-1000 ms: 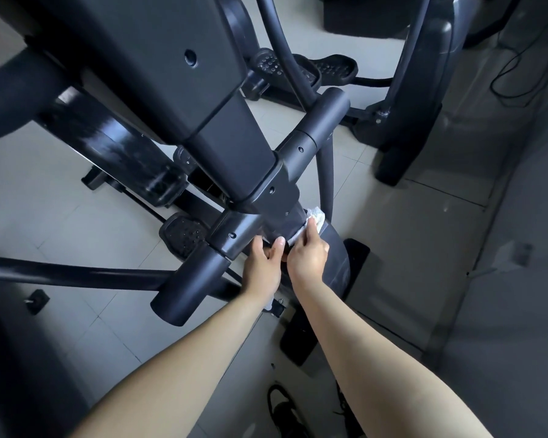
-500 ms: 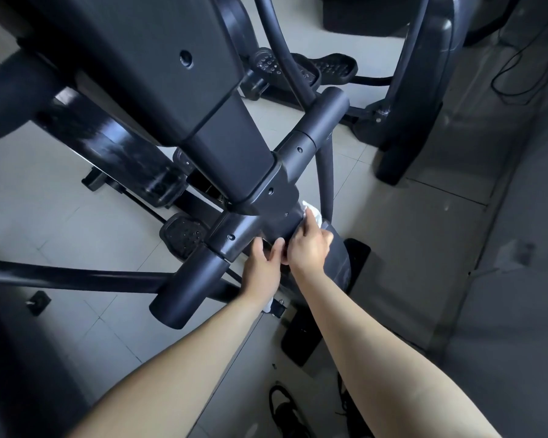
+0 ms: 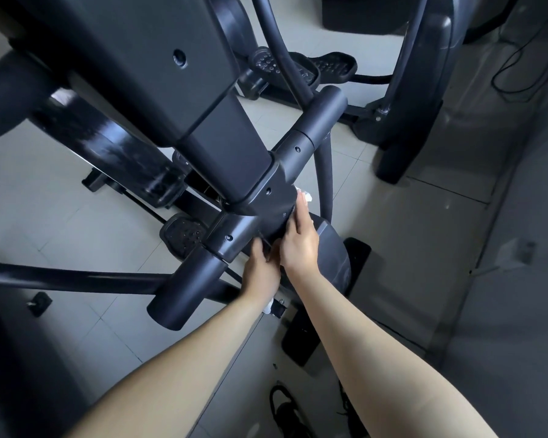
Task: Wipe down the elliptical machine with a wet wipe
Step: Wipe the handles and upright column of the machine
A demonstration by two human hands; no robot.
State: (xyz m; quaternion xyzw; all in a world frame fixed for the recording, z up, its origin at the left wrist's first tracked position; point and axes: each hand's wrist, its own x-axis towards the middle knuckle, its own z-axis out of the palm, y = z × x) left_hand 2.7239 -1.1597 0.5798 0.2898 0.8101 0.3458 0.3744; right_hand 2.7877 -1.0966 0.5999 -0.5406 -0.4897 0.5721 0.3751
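The fingers [image 3: 301, 210] of the right hand [image 3: 299, 245] lie straight and flat, pressing a white wet wipe [image 3: 305, 195] against the side of the black joint housing [image 3: 266, 200] of the elliptical machine [image 3: 222, 147]; only a crumpled corner of the wipe shows past the fingertips. The left hand [image 3: 261, 268] sits just beside it, touching the underside of the crossbar [image 3: 234, 235], its fingers mostly hidden, so their grasp cannot be told. A studded pedal [image 3: 182, 232] sits below, above the pale tiled floor [image 3: 60, 210].
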